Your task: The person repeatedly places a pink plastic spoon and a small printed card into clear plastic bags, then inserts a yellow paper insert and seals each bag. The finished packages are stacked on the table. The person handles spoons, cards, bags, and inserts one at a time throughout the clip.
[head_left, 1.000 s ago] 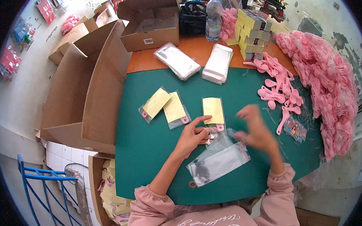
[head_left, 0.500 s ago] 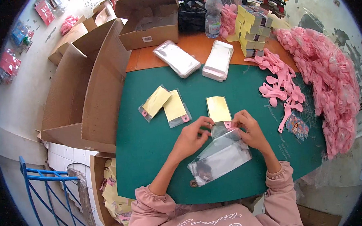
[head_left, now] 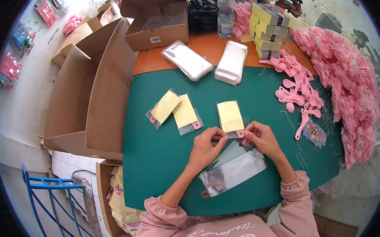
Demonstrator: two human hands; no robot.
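A clear plastic bag (head_left: 219, 112) holds a yellow card (head_left: 230, 116) and a pink spoon, of which only the handle end (head_left: 241, 133) shows at the lower right. My left hand (head_left: 206, 147) is closed, thumb and forefinger pinched at the bag's lower left corner. At the lower right corner, my right hand (head_left: 263, 139) pinches the bag beside the handle end. Below the hands lie loose empty clear bags (head_left: 236, 174), partly overlapping. Two filled bags with yellow cards (head_left: 165, 106) rest to the left, one overlapping the other.
Two stacks of clear bags (head_left: 231, 64) stand at the back of the green mat (head_left: 158, 171). Pink spoons (head_left: 297, 83) and printed cards (head_left: 314, 133) lie at right, beside a large bagged spoon heap (head_left: 347, 84). Card bundles (head_left: 269, 30), a water bottle (head_left: 226, 14) and cardboard boxes (head_left: 106, 84) surround the mat.
The clear end of the bag below the card shows shorter than before. My left fingers have closed into a pinch, and my right hand has shifted slightly down at the corner.
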